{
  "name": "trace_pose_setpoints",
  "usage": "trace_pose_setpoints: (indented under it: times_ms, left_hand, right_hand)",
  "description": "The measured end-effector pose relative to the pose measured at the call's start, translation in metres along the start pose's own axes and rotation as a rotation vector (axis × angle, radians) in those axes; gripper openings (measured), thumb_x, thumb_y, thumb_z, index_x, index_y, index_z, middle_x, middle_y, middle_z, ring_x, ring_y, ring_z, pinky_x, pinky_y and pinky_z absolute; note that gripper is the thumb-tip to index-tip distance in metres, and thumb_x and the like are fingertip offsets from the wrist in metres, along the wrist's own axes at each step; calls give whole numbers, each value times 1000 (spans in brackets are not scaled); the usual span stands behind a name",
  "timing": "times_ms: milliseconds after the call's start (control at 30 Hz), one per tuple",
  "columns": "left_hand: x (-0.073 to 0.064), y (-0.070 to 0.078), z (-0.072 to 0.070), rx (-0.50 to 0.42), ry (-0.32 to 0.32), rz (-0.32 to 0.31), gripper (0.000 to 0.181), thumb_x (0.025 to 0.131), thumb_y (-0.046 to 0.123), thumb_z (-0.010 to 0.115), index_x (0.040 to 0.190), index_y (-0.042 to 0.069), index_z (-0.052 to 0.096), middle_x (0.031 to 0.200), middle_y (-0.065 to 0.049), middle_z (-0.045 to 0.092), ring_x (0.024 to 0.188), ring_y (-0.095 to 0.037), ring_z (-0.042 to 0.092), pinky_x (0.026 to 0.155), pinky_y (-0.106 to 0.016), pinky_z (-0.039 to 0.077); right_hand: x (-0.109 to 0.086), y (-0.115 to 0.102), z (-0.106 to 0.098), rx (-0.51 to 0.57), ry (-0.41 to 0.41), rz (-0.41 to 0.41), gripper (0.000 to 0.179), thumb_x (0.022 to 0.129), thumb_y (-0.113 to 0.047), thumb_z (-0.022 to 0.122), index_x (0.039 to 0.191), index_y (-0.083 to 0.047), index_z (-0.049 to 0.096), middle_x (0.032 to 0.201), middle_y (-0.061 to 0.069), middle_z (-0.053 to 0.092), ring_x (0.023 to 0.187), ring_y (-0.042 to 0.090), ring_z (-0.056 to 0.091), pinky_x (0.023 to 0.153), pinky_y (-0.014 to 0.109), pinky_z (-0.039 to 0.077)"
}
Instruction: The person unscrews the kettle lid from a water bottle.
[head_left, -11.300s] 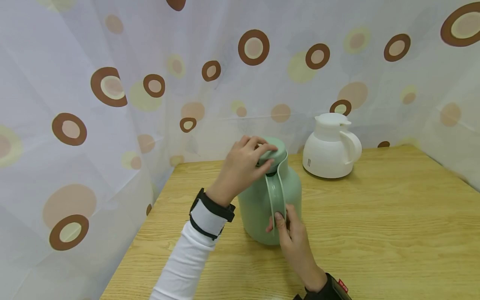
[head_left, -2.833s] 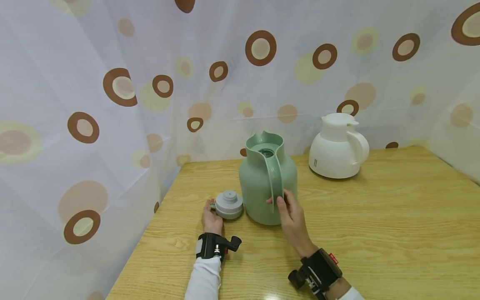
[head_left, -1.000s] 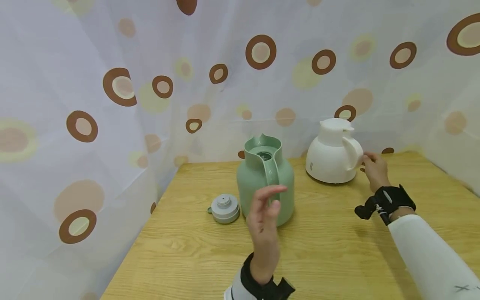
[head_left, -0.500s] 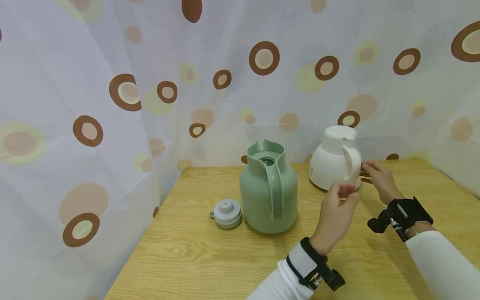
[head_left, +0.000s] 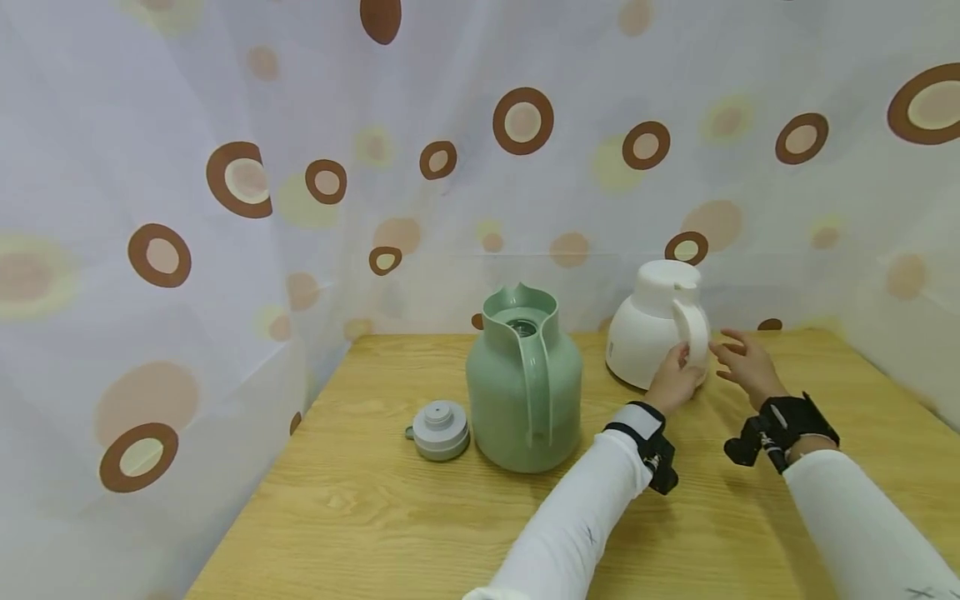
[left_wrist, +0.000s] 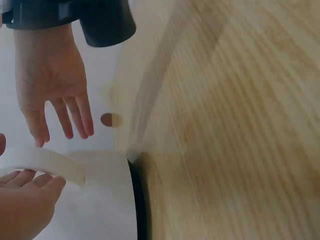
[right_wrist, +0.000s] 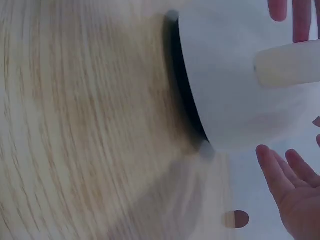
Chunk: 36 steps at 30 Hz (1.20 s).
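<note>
My left hand (head_left: 675, 379) grips the lower part of the handle (head_left: 694, 327) of a white thermos jug (head_left: 648, 337), its lid on, at the back right. In the left wrist view its fingers curl behind that handle. My right hand (head_left: 750, 367) is just right of the jug with fingers spread and bent, holding nothing; in the right wrist view its fingertips (right_wrist: 263, 152) are close to the jug's side. A green thermos jug (head_left: 525, 400) stands uncapped mid-table, its inner mouth showing. Beside it on the left, its stopper lid (head_left: 441, 429) lies upside down, grey underside up.
The wood-grain table (head_left: 360, 517) carries both jugs. Behind it and to the sides hangs a pale curtain (head_left: 420, 75) with brown rings and dots. The green jug stands left of my left forearm (head_left: 577, 517).
The green jug's lid came off and was set upside down at its left. Both hands left it for the white jug, whose handle turned toward me; my left hand now grips it, my right has let go.
</note>
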<state>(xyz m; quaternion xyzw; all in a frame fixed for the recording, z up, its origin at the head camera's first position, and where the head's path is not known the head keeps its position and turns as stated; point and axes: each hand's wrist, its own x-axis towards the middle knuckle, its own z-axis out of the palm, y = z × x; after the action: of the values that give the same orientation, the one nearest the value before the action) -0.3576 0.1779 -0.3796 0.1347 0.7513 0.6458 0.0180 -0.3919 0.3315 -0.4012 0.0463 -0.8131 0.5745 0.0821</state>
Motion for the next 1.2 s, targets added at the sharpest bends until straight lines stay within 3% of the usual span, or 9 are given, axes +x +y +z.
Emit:
trace_pose_setpoints:
  times_ms: [33, 100, 200, 333, 500, 600, 733, 967, 1200]
  left_hand:
    - [2, 0, -1, -17, -20, 4, 46, 90, 9, 55, 135, 10, 43, 129, -3, 49, 117, -13, 44, 91, -25, 37]
    - [5, -1, -3, -16, -35, 12, 45, 91, 9, 53, 135, 9, 43, 129, -4, 49, 118, -15, 44, 92, -26, 37]
    - [6, -1, -3, 17, -44, 30, 40, 93, 11, 52, 133, 8, 44, 126, -4, 50, 116, -16, 46, 90, -24, 39]
    - [3, -4, -7, -9, -21, 34, 36, 94, 10, 53, 129, 7, 49, 120, -3, 53, 112, -16, 49, 87, -24, 41]
    - [-3, -5, -6, -15, 85, 76, 27, 90, 10, 59, 116, 6, 57, 106, 0, 59, 99, -11, 54, 79, -20, 44]
    - [-3, -7, -5, 36, 149, 131, 21, 88, 11, 62, 108, 5, 59, 98, 1, 60, 89, -7, 55, 75, -18, 44]
    - [2, -11, -6, 125, 179, 190, 17, 89, 13, 62, 104, 6, 58, 93, 2, 59, 82, -6, 54, 71, -17, 44]
    - [9, -20, -9, 132, 204, 198, 10, 89, 9, 60, 98, 5, 59, 90, 1, 59, 82, -6, 55, 70, -17, 44]
    - [4, -15, -6, 192, 241, 201, 10, 88, 11, 62, 98, 7, 60, 90, 1, 61, 81, -6, 57, 68, -17, 44]
  right_hand:
    - [-5, -9, 4, -8, -19, -4, 69, 98, -33, 39, 144, 5, 5, 138, 42, 9, 122, 54, 22, 92, 53, 35]
    - [-5, -9, 7, -22, -23, -11, 69, 98, -34, 40, 145, 2, 4, 138, 42, 6, 122, 55, 20, 92, 56, 33]
    - [-5, -7, 10, -63, 4, -33, 68, 98, -33, 42, 146, -1, 7, 139, 40, 9, 121, 55, 25, 90, 56, 36]
    - [-3, -7, 16, -104, 50, -68, 66, 97, -30, 43, 146, -2, 10, 139, 39, 13, 118, 56, 29, 88, 57, 37]
    - [-5, -6, 21, -144, 97, -125, 61, 97, -22, 43, 146, -2, 13, 135, 40, 22, 116, 56, 31, 87, 59, 35]
    - [-6, -5, 23, -170, 129, -174, 58, 96, -16, 43, 145, 1, 17, 132, 40, 27, 114, 56, 32, 87, 60, 35]
    - [-6, -5, 26, -159, 131, -211, 59, 95, -16, 45, 144, 2, 18, 135, 39, 22, 119, 55, 26, 89, 62, 31]
    - [-10, -6, 29, -148, 77, -175, 65, 95, -19, 47, 147, -3, 12, 144, 33, 8, 118, 59, 23, 88, 65, 30]
    - [-14, -8, 27, -158, 85, -148, 65, 95, -23, 46, 147, -6, 12, 141, 36, 14, 115, 60, 28, 87, 64, 33]
